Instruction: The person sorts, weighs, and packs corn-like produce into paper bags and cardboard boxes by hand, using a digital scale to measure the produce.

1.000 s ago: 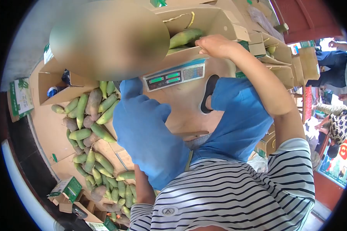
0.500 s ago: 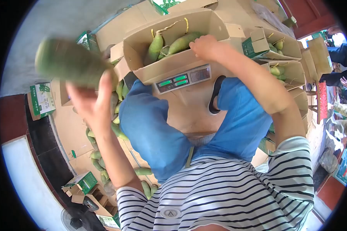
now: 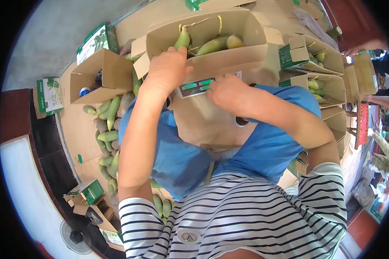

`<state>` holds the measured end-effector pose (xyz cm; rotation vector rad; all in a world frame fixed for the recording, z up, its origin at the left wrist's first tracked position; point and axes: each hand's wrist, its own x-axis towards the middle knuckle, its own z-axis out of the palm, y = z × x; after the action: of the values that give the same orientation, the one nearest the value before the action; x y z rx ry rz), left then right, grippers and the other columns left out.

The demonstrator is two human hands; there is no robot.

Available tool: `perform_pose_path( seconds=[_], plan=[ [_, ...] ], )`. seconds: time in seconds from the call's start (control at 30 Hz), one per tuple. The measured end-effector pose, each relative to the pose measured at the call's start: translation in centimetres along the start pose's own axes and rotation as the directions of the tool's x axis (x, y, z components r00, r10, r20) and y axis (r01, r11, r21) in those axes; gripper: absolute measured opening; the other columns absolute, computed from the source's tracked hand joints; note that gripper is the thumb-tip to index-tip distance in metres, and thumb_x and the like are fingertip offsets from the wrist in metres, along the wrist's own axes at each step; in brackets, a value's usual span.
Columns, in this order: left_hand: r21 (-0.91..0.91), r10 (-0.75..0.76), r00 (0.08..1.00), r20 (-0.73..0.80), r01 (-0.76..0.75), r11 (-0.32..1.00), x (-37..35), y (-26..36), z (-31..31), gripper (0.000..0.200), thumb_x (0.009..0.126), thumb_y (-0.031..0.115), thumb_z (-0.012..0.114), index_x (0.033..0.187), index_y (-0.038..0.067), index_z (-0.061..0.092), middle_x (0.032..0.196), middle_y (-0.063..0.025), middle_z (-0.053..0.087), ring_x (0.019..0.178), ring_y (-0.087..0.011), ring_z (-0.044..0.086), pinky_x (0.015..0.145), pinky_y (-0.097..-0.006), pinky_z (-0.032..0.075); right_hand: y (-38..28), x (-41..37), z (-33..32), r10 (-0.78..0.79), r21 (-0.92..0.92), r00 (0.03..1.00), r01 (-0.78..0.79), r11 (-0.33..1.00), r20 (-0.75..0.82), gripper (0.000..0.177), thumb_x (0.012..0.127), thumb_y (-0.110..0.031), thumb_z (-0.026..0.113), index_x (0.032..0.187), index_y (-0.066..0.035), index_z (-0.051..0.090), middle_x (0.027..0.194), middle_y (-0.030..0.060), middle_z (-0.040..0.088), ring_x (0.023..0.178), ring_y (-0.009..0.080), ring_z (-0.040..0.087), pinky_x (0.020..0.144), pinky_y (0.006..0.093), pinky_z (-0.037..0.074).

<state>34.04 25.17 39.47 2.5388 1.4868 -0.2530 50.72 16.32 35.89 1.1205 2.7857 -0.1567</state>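
Observation:
An open cardboard box with green radishes stands in front of me. My left hand reaches over its near left wall, fingers curled at an upright green radish, whose lower end they hide. The thumb sticks out to the right. Farther right in the box lie another radish and one with its round end up. My right hand is closed over the digital scale at the box's near side, fingertips at its panel, with nothing visible in it.
Loose radishes lie on the floor cardboard at left, beside an open box. Boxes of radishes line the right side. A fan stands at lower left. At far right, another person's hand shows.
My left hand swung from the upper left, where it held a large blurred green radish, to the box. My right hand drew back from the box to the scale. The view shifted slightly.

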Motion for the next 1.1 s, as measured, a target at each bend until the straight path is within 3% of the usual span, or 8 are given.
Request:
perform_pose_path(
  seconds=[0.23, 0.33, 0.43, 0.5, 0.6, 0.7, 0.9, 1.1],
  plan=[
    [0.022, -0.002, 0.997, -0.079, 0.004, 1.0, 0.0, -1.7, 1.0, 0.036, 0.083, 0.027, 0.06, 0.108, 0.002, 0.052, 0.101, -0.0196, 0.06, 0.095, -0.0361, 0.059, 0.079, -0.0434, 0.049, -2.6, 0.5, 0.8, -0.174, 0.056, 0.984, 0.173, 0.983, 0.023, 0.015, 0.065, -0.011, 0.061, 0.08, -0.008, 0.061, 0.08, 0.0078, 0.06, 0.079, 0.0239, 0.06, 0.066, 0.0346, 0.047],
    [0.026, -0.027, 0.996, -0.087, 0.03, 0.999, -0.3, -1.9, 0.9, 0.033, 0.085, 0.028, 0.059, 0.106, 0.003, 0.052, 0.102, -0.0181, 0.06, 0.098, -0.0349, 0.058, 0.08, -0.0437, 0.048, -2.5, 0.8, 1.1, -0.196, 0.041, 0.969, 0.192, 0.981, 0.148, 0.014, 0.069, -0.015, 0.061, 0.08, -0.008, 0.06, 0.079, 0.0072, 0.06, 0.08, 0.0257, 0.061, 0.066, 0.0371, 0.048],
    [0.014, -0.018, 0.995, -0.099, 0.02, 1.0, -0.4, -2.7, 1.0, 0.033, 0.085, 0.028, 0.059, 0.105, 0.003, 0.052, 0.102, -0.0182, 0.06, 0.1, -0.0348, 0.057, 0.081, -0.0437, 0.048, -0.1, 0.6, -1.5, -0.122, 0.149, 0.99, 0.11, 0.983, 0.07, 0.014, 0.075, -0.017, 0.059, 0.084, -0.007, 0.059, 0.08, 0.0082, 0.06, 0.084, 0.0283, 0.06, 0.067, 0.0399, 0.049],
    [0.004, -0.036, 0.996, -0.087, 0.036, 0.999, -0.5, -2.6, 0.8, 0.033, 0.085, 0.028, 0.059, 0.104, 0.003, 0.052, 0.102, -0.0182, 0.06, 0.1, -0.0349, 0.057, 0.082, -0.0436, 0.047, 1.3, 0.6, -4.3, 0.126, 0.186, 0.989, -0.139, 0.973, 0.082, 0.016, 0.082, -0.02, 0.057, 0.09, -0.006, 0.057, 0.086, 0.0099, 0.06, 0.088, 0.0298, 0.059, 0.071, 0.0412, 0.048],
    [0.003, -0.016, 0.995, -0.099, 0.017, 1.0, -0.3, -3.0, 1.2, 0.034, 0.085, 0.029, 0.059, 0.106, 0.002, 0.052, 0.103, -0.0183, 0.06, 0.101, -0.0347, 0.056, 0.083, -0.0436, 0.047, 4.7, -0.2, -4.4, 0.186, 0.072, 0.969, -0.176, 0.982, -0.164, 0.018, 0.084, -0.021, 0.056, 0.094, -0.005, 0.055, 0.09, 0.0116, 0.059, 0.091, 0.0303, 0.058, 0.073, 0.0421, 0.047],
    [-0.011, -0.017, 1.0, -0.019, 0.016, 1.0, -0.2, -2.9, 1.0, 0.036, 0.085, 0.029, 0.059, 0.108, 0.002, 0.052, 0.107, -0.0185, 0.059, 0.103, -0.0337, 0.056, 0.084, -0.0431, 0.046, 6.0, -0.2, -4.5, 0.259, 0.07, 0.957, -0.252, 0.965, -0.131, 0.021, 0.084, -0.021, 0.057, 0.096, -0.004, 0.054, 0.093, 0.0119, 0.058, 0.09, 0.031, 0.058, 0.075, 0.0426, 0.047],
    [-0.008, 0.009, 1.0, 0.009, -0.009, 1.0, -0.2, -2.1, 0.6, 0.04, 0.084, 0.028, 0.06, 0.114, 0.003, 0.052, 0.11, -0.0187, 0.058, 0.104, -0.0334, 0.056, 0.087, -0.0417, 0.046, 6.2, 0.2, -3.1, 0.28, 0.081, 0.96, -0.28, 0.957, 0.018, 0.022, 0.083, -0.02, 0.06, 0.097, -0.004, 0.055, 0.091, 0.013, 0.059, 0.091, 0.0322, 0.058, 0.076, 0.0431, 0.046],
    [0.011, 0.03, 0.999, 0.023, -0.031, 0.999, 0.2, -1.5, 1.2, 0.04, 0.083, 0.024, 0.062, 0.115, 0.003, 0.052, 0.11, -0.0187, 0.058, 0.104, -0.0336, 0.056, 0.088, -0.0416, 0.045, 6.2, 0.3, -2.6, 0.284, 0.115, 0.957, -0.289, 0.951, 0.057, 0.021, 0.084, -0.02, 0.059, 0.095, -0.003, 0.056, 0.091, 0.0141, 0.059, 0.092, 0.0327, 0.058, 0.076, 0.0432, 0.046]
  ],
)
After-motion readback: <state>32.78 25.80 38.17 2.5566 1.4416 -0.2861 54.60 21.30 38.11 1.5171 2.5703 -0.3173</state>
